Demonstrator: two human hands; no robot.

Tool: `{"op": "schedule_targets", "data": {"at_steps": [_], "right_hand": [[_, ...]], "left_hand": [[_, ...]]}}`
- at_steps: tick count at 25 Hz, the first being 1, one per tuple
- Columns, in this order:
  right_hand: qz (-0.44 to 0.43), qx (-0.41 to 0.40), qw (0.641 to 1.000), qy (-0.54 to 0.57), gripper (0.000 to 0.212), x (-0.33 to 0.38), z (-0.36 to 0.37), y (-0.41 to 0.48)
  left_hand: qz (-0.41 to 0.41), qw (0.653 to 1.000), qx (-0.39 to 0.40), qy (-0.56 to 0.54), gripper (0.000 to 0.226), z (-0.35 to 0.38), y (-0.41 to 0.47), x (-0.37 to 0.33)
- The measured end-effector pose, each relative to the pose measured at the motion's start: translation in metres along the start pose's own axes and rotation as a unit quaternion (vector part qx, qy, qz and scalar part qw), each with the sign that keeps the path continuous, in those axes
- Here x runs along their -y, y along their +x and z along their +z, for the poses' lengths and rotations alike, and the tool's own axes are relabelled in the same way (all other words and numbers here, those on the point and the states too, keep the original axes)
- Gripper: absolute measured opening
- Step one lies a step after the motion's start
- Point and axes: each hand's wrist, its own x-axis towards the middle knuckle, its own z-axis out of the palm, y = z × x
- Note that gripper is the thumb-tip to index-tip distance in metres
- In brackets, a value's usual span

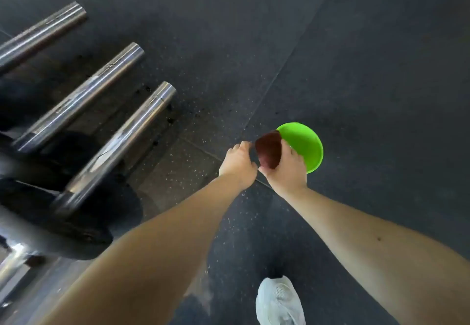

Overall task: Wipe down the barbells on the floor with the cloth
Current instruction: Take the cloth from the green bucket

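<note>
The right hand (pixel 287 169) grips the red cloth (pixel 268 150) over the green bowl (pixel 305 144); the left hand (pixel 237 163) curls near, grip unclear. I think the barbells (pixel 119 144) are not wiped yet.

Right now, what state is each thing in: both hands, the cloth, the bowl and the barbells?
Barbells: three side by side on the floor, untouched.
Green bowl: upright on the floor, contents unclear.
Cloth: dark red, balled up, at the bowl's near rim.
Right hand: grips the cloth.
Left hand: fingers curled beside the cloth; grip unclear.
</note>
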Motion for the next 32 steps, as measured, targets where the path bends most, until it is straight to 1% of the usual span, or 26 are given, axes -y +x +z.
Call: {"op": "schedule_targets", "data": {"at_steps": [1, 3, 4, 7, 9, 11, 14, 16, 18, 21, 24, 26, 28, 30, 31, 32], "right_hand": [[-0.016, -0.009, 1.000, 0.008, 0.081, -0.002, 0.004, 0.004], [-0.037, -0.026, 0.999, -0.004, 0.055, -0.004, 0.003, 0.010], [-0.033, -0.033, 0.999, -0.018, 0.044, -0.006, -0.001, 0.012], [-0.050, -0.039, 0.997, -0.053, 0.030, -0.008, -0.009, 0.019], [-0.047, -0.038, 0.995, -0.074, 0.021, -0.007, -0.016, 0.026], [-0.047, -0.024, 0.996, -0.065, 0.020, -0.007, -0.021, 0.027], [-0.048, 0.031, 0.998, -0.003, 0.021, -0.004, -0.018, 0.018], [-0.050, 0.042, 0.998, 0.023, 0.023, 0.003, -0.018, 0.014], [-0.047, 0.002, 0.999, 0.019, 0.025, 0.017, -0.028, 0.015], [-0.036, -0.051, 0.998, -0.004, 0.021, 0.043, -0.054, 0.026], [-0.041, -0.067, 0.997, -0.002, 0.022, 0.072, -0.069, 0.035], [-0.077, -0.059, 0.995, 0.039, 0.022, 0.093, -0.075, 0.038], [-0.146, -0.035, 0.981, 0.126, 0.021, 0.114, -0.078, 0.039], [-0.193, 0.035, 0.957, 0.214, 0.024, 0.139, -0.077, 0.042], [-0.190, 0.084, 0.944, 0.257, 0.028, 0.154, -0.076, 0.042], [-0.174, 0.130, 0.930, 0.296, 0.032, 0.168, -0.075, 0.043]], "left_hand": [[-0.008, 1.000, 0.016, -0.025, 0.060, 0.005, 0.008, 0.002], [-0.023, 0.996, 0.045, -0.076, 0.064, 0.012, 0.019, 0.005], [-0.034, 0.992, 0.055, -0.105, 0.064, 0.014, 0.022, 0.005], [-0.041, 0.981, 0.065, -0.181, 0.059, 0.018, 0.027, 0.003], [-0.043, 0.978, 0.058, -0.198, 0.058, 0.013, 0.026, 0.000], [-0.048, 0.976, 0.055, -0.207, 0.056, 0.008, 0.026, -0.002], [-0.050, 0.976, 0.048, -0.205, 0.055, 0.007, 0.018, -0.004], [-0.058, 0.973, 0.034, -0.220, 0.055, 0.007, 0.015, -0.001], [-0.067, 0.968, 0.019, -0.241, 0.053, -0.001, 0.014, 0.003], [-0.076, 0.962, 0.014, -0.260, 0.054, -0.022, 0.014, 0.007], [-0.074, 0.962, 0.005, -0.263, 0.058, -0.047, 0.016, 0.011], [-0.058, 0.967, -0.030, -0.245, 0.068, -0.064, 0.015, 0.015], [-0.030, 0.973, -0.078, -0.214, 0.083, -0.086, 0.008, 0.018], [0.005, 0.980, -0.102, -0.170, 0.097, -0.118, -0.004, 0.020], [0.020, 0.984, -0.102, -0.147, 0.100, -0.134, -0.011, 0.021], [0.037, 0.987, -0.100, -0.120, 0.097, -0.151, -0.020, 0.022]]}}
